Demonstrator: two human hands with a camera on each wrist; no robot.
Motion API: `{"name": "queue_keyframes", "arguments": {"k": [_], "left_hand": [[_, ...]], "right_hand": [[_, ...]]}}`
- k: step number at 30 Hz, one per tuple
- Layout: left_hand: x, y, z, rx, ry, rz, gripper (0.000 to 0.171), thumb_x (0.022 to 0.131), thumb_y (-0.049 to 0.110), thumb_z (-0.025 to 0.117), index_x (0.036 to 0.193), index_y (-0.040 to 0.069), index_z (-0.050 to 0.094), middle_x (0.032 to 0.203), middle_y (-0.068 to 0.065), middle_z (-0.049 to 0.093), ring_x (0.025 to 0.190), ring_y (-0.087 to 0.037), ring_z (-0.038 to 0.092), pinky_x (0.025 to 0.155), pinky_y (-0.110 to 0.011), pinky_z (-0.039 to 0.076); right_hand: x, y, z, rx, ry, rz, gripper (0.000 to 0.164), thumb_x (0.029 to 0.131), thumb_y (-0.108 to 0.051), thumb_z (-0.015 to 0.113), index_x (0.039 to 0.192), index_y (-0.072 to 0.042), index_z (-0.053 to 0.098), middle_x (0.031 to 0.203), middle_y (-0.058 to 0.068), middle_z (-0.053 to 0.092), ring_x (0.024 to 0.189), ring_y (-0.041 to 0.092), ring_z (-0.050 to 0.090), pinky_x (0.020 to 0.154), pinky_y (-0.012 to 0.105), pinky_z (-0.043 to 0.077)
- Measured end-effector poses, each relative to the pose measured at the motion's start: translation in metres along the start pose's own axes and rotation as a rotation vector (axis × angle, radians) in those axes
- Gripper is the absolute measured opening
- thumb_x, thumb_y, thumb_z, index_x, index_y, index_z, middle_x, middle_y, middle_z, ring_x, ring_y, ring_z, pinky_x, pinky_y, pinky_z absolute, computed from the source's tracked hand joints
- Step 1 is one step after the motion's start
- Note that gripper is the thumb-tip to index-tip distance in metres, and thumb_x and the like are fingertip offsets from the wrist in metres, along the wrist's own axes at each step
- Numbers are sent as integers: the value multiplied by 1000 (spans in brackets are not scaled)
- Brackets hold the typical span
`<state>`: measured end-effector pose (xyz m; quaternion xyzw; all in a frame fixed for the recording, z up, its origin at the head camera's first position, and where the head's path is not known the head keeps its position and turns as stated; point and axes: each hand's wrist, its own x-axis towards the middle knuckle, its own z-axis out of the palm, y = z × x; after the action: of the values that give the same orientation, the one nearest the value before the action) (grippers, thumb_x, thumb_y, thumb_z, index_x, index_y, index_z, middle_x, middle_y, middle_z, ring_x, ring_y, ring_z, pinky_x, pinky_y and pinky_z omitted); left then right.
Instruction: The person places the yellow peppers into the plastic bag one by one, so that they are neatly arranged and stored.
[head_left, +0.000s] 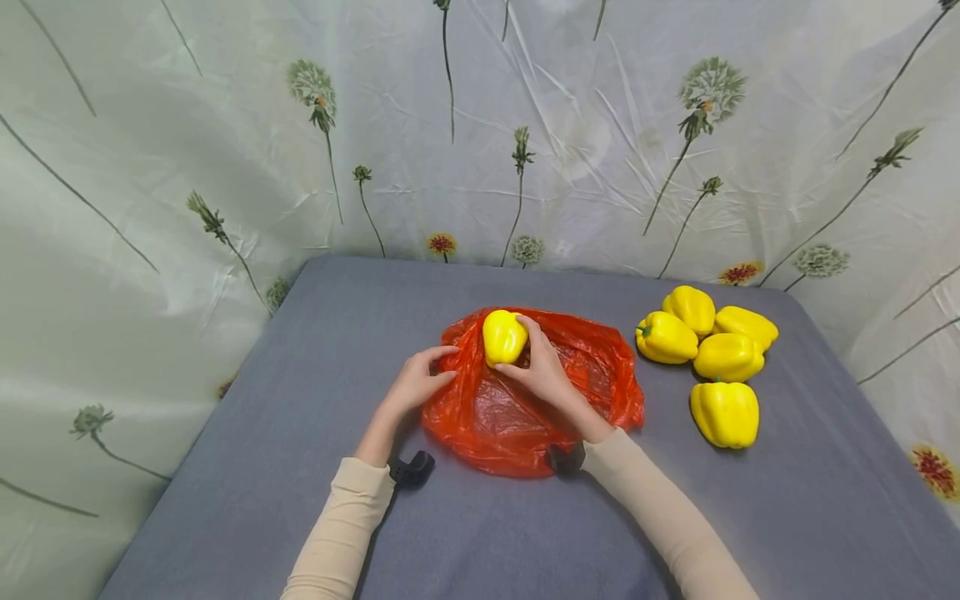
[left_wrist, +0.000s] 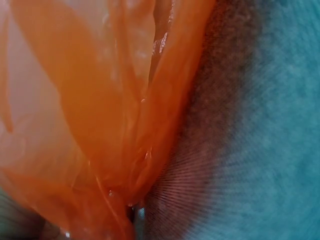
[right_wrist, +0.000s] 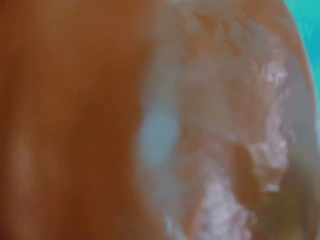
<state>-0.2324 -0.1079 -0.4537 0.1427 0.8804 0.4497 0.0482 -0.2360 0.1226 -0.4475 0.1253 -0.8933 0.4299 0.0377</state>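
Observation:
In the head view, a red plastic bag [head_left: 487, 450] lies spread on the table with its mouth open upward. My right hand [head_left: 547, 373] grips a yellow bell pepper [head_left: 504, 337] between thumb and fingers, over the left part of the bag's mouth. At the bag's left rim, my left hand [head_left: 411, 380] holds the plastic, fingers and thumb curled at the edge. The left wrist view is mostly filled by the thin folds of the bag [left_wrist: 100, 125]. Close up and blurred, the bag [right_wrist: 225, 100] also fills much of the right wrist view.
Several more yellow bell peppers [head_left: 727, 357] sit grouped to the right of the bag, one of them nearer [head_left: 724, 415]. The grey cloth-covered table [head_left: 300, 400] meets a flower-printed curtain [head_left: 480, 100] at its back and sides.

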Motion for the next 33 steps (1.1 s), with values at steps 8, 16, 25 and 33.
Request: {"name": "queue_keyframes", "arguments": {"k": [8, 16, 25, 33], "left_hand": [[2, -2, 0, -2, 2, 4, 42, 87, 10, 62, 128, 3, 56, 129, -19, 58, 117, -35, 56, 102, -49, 44], [2, -3, 0, -6, -10, -3, 42, 87, 11, 61, 128, 4, 55, 129, -19, 58, 116, -34, 56, 102, -49, 44], [0, -2, -1, -19, -25, -10, 43, 87, 12, 61, 129, 4, 55, 131, -19, 57, 119, -35, 55, 102, -49, 44], [1, -3, 0, -19, -14, -13, 42, 87, 12, 62, 128, 5, 56, 129, -19, 58, 117, -34, 55, 101, -49, 44]], "right_hand": [[-5, -4, -15, 6, -95, -11, 92, 79, -22, 74, 149, -16, 15, 139, 22, 38, 118, 37, 51, 97, 49, 48], [-18, -6, -32, -43, -154, 21, 88, 82, -24, 71, 150, -17, 15, 145, 19, 35, 124, 37, 47, 101, 53, 43], [-33, -6, -57, -30, -169, 25, 80, 86, -29, 66, 149, -19, 18, 150, 18, 31, 137, 38, 33, 107, 61, 32], [-41, 5, -77, -15, -166, -9, 75, 88, -30, 64, 148, -16, 21, 148, 19, 34, 135, 37, 35, 105, 60, 35]]}}
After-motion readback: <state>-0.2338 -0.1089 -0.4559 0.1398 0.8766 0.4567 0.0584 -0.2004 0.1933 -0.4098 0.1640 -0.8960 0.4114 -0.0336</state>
